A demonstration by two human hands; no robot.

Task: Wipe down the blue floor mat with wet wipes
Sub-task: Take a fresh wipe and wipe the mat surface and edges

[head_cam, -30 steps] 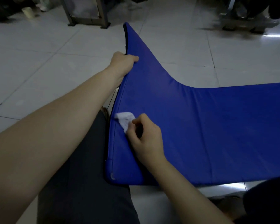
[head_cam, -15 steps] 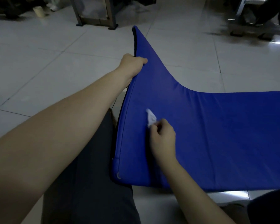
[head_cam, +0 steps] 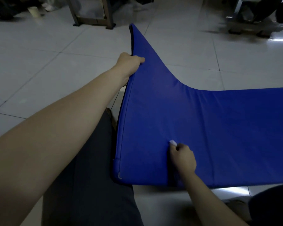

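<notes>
The blue floor mat (head_cam: 227, 128) lies across the tiled floor, its left end lifted and curled upward toward a far corner. My left hand (head_cam: 129, 62) grips that raised left edge, thumb on the blue face. My right hand (head_cam: 182, 158) is curled around a small white wet wipe (head_cam: 173, 142) and holds it against the mat's surface near its front edge. Only a small tip of the wipe shows past my fingers.
My dark-trousered legs (head_cam: 88, 185) lie under and left of the raised mat end. A wooden furniture frame (head_cam: 91, 18) stands at the back, a pale cup (head_cam: 33, 11) at far left, and dark equipment (head_cam: 252, 17) at back right. White floor tiles (head_cam: 39, 70) surround the mat.
My right hand with the wipe has swept rightward and toward the front across the mat, away from the left edge. My left hand has kept its hold on the raised edge.
</notes>
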